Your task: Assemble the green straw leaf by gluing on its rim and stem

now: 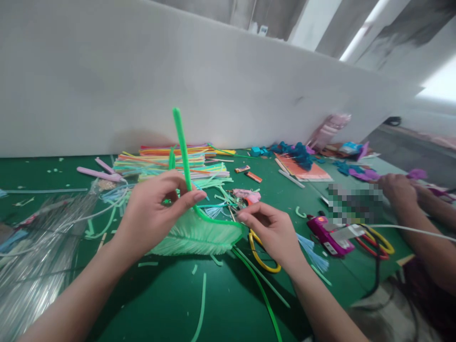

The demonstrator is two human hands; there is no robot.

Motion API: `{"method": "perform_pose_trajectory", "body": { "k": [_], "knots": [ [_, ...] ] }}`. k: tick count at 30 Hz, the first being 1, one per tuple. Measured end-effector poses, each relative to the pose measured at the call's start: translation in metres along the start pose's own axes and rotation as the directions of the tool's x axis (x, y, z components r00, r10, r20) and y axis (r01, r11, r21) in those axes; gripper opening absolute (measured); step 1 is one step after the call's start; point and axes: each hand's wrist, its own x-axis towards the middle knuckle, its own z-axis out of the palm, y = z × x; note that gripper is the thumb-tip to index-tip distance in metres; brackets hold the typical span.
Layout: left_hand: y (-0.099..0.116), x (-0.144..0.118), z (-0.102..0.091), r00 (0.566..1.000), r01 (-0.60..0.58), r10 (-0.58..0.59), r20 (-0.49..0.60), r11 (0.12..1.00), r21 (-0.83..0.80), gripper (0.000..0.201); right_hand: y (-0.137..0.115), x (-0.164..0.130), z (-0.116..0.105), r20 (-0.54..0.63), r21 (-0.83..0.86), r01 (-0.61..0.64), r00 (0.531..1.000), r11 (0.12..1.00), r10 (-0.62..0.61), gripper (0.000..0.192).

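My left hand (151, 216) pinches a bright green pipe cleaner (182, 147) that stands up from between thumb and fingers. Its lower end curves right along the top of a pale green fringed leaf shape (199, 235) lying on the green table (160, 299). My right hand (272, 230) grips the leaf's right tip where the pipe cleaner ends. Yellow-handled scissors (261, 259) lie under my right hand.
A stack of coloured pipe cleaners (167, 164) lies behind my hands. Clear plastic wrap (39, 256) covers the left. A pink glue gun (329, 232) and red-yellow rings (377, 242) sit right, by another person's arm (420, 223). A white partition (178, 80) stands at the back.
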Motion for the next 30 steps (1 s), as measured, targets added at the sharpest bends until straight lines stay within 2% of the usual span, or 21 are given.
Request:
{"method": "perform_pose_trajectory", "body": {
  "k": [4, 11, 13, 15, 17, 20, 21, 23, 25, 26, 28, 30],
  "knots": [
    [-0.001, 0.0, -0.001, 1.0, -0.014, 0.014, -0.005, 1.0, 0.002, 0.024, -0.001, 0.001, -0.001, -0.116, 0.004, 0.022, 0.993, 1.0, -0.021, 0.037],
    [0.0, -0.001, -0.001, 1.0, -0.018, 0.018, -0.006, 1.0, 0.002, 0.024, -0.001, -0.002, -0.011, -0.071, -0.123, 0.063, 0.995, 0.99, -0.072, 0.051],
    [0.001, -0.001, -0.001, 1.0, -0.022, 0.022, -0.004, 1.0, 0.001, 0.024, -0.001, -0.003, -0.014, -0.062, -0.053, 0.032, 0.997, 0.998, -0.036, 0.052],
    [0.002, -0.001, -0.002, 1.0, -0.021, 0.021, -0.001, 1.0, 0.002, 0.024, -0.002, -0.003, -0.019, 0.0, 0.138, 0.007, 1.0, 0.99, -0.007, 0.052],
    [0.001, 0.0, -0.002, 1.0, -0.02, 0.02, 0.0, 1.0, 0.005, 0.024, -0.006, -0.004, -0.025, 0.029, 0.31, 0.035, 0.998, 0.95, -0.047, 0.052],
    [0.0, 0.0, -0.001, 1.0, -0.023, 0.023, 0.002, 1.0, 0.007, 0.024, -0.012, -0.007, -0.036, -0.03, 0.341, 0.132, 0.991, 0.931, -0.13, 0.049],
    [0.0, 0.0, -0.001, 1.0, -0.023, 0.023, 0.001, 1.0, 0.007, 0.024, -0.014, -0.009, -0.039, -0.009, 0.336, 0.127, 0.991, 0.933, -0.132, 0.048],
    [-0.001, 0.0, -0.001, 1.0, -0.028, 0.028, -0.005, 1.0, 0.007, 0.025, -0.016, -0.012, -0.043, 0.133, 0.345, 0.022, 0.988, 0.938, -0.072, 0.046],
    [-0.001, 0.0, 0.0, 0.999, -0.036, 0.036, -0.014, 0.999, 0.011, 0.025, -0.017, -0.015, -0.043, 0.284, 0.239, -0.106, 0.958, 0.965, 0.035, 0.04],
    [-0.001, -0.001, 0.0, 0.999, -0.038, 0.039, -0.017, 0.999, 0.011, 0.025, -0.017, -0.016, -0.042, 0.306, 0.133, -0.126, 0.949, 0.983, 0.081, 0.035],
    [-0.001, -0.001, -0.001, 0.999, -0.04, 0.04, -0.018, 0.999, 0.003, 0.026, -0.018, -0.017, -0.038, 0.271, -0.107, -0.062, 0.958, 0.992, 0.089, 0.021],
    [0.0, -0.001, -0.001, 0.999, -0.034, 0.034, -0.021, 0.999, -0.008, 0.026, -0.017, -0.016, -0.03, 0.224, -0.258, 0.067, 0.974, 0.964, -0.008, 0.018]
  ]
}}
